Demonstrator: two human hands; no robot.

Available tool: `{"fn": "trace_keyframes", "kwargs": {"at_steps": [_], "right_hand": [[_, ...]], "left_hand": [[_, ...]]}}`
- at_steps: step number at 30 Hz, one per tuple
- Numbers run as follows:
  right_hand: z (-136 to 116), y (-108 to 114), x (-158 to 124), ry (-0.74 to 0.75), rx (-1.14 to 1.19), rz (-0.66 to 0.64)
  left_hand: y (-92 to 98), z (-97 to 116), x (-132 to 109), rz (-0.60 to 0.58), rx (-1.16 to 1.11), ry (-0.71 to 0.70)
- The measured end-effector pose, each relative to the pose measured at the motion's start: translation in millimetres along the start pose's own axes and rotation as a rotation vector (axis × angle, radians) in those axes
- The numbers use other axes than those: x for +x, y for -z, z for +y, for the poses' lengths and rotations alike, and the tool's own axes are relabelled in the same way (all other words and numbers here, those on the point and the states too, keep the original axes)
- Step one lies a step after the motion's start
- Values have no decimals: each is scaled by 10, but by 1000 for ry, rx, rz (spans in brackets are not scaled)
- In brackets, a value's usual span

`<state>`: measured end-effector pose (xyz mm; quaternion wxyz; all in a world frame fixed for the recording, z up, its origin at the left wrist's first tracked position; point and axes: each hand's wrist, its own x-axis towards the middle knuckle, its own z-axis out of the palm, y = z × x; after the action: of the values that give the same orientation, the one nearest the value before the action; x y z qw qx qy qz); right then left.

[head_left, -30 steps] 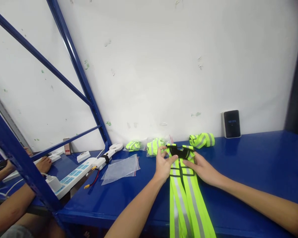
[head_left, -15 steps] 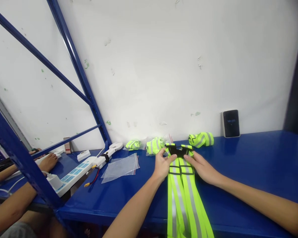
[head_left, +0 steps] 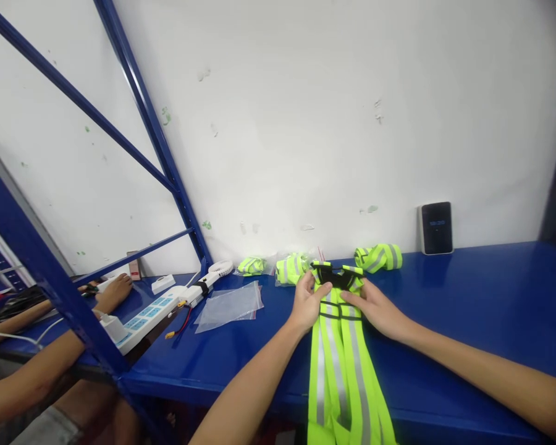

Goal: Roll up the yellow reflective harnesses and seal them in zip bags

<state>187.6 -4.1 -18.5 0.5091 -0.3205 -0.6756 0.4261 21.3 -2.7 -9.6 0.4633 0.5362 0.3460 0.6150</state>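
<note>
Both hands grip the top of a neon yellow reflective vest (head_left: 338, 358) made of straps with silver stripes. My left hand (head_left: 308, 303) pinches its left side, thumb on top, beside a black buckle part (head_left: 337, 278). On the other side my right hand (head_left: 377, 309) holds the matching edge, thumb also pressed on the front. The long straps hang down over the table's front edge and run out of view at the bottom. Fingers behind the straps are partly hidden.
Behind lie a rolled reflective strap (head_left: 379, 258) and two bagged bundles, one a small bundle (head_left: 252, 266). Clear plastic bags (head_left: 229, 306), a power strip (head_left: 152, 315) and a white fan (head_left: 221, 267) lie left. A black-screened device (head_left: 436, 227) leans on the wall. Another person's hand (head_left: 115, 290) is beyond the blue frame.
The view has shifted slightly, so the background sits a little farther right. Both hands keep their hold on the vest, whose top is tilted a bit differently. The other person's hand has moved right.
</note>
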Motion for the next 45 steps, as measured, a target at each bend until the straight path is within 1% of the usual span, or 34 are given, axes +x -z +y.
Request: {"fn": "trace_keyframes", "kwargs": {"at_steps": [3,5,7,9,13,15,17,23,25,27,31,33,35,38,40,42,45], "right_hand": [[18,-6,9,25,18,-21],[40,-6,20,46,10,-29],[58,-6,29,63,-8,-24],[68,-8,36,79,-59,13],[83,-14,53,115,-184,141],[99,-10,68,128,-209,192],[118,-1,83,125,-221,215],[102,48,90,103,-191,126],[56,70,67,71,-169,81],[-1,86,36,-7,-95,33],[-100,63,-12,-198,285,-92],[-126,33,-13,-261,433,-121],[-143,12,-2,-278,476,-94],[-173,13,19,-280,477,-29],[-207,25,26,-311,484,5],[-248,37,29,-343,492,35],[-284,43,29,-370,478,53]], "left_hand": [[-12,-53,4,45,-11,13],[-4,-70,2,32,-15,0],[14,-68,3,-6,-6,-36],[35,-55,12,-51,12,-61],[52,-50,38,-122,66,-80],[38,-61,40,-125,80,-112],[17,-73,35,-106,78,-131],[-11,-88,8,-57,89,-116],[-8,-91,3,-63,80,-119],[2,-92,6,-78,70,-129],[42,-82,28,-71,72,-161],[60,-78,41,-57,92,-176],[64,-77,49,-61,101,-176],[42,-70,43,-73,98,-167],[30,-50,31,-73,86,-155],[37,-17,21,-87,31,-104],[87,37,19,-172,-158,30]]}}
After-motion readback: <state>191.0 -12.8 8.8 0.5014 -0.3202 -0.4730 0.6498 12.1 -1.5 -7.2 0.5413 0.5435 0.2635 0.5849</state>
